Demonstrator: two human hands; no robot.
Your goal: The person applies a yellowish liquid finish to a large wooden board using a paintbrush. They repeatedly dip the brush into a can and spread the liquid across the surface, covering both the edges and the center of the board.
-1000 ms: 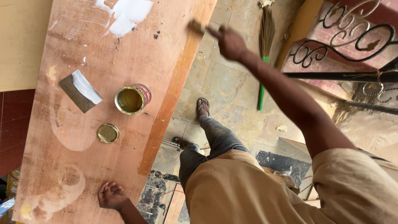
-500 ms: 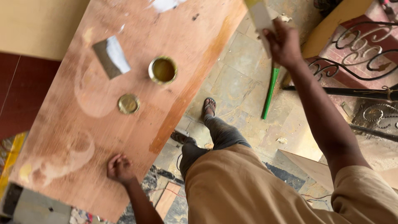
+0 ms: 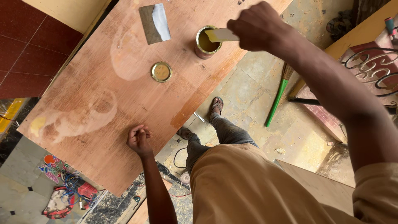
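Note:
My right hand [image 3: 258,25] grips a small flat scraper [image 3: 221,35] whose pale blade reaches over the open tin [image 3: 205,42] of yellowish putty. The tin stands on the brown plywood sheet [image 3: 124,108] near its right edge. Its round lid [image 3: 161,71] lies flat to the left of it. A second metal scraper blade [image 3: 155,23] rests on the board at the top. My left hand [image 3: 139,140] presses on the board near its lower edge, fingers curled, holding nothing.
Pale filled patches [image 3: 70,120] mark the board. A green-handled broom [image 3: 278,96] leans on the stone floor to the right. An ornate iron grille [image 3: 373,70] stands at the far right. Coloured clutter [image 3: 66,191] lies on the floor at lower left.
My right hand has swung back from the far right, over the floor, to the tin, bringing the scraper over its mouth. The view has shifted. My left hand stays on the board.

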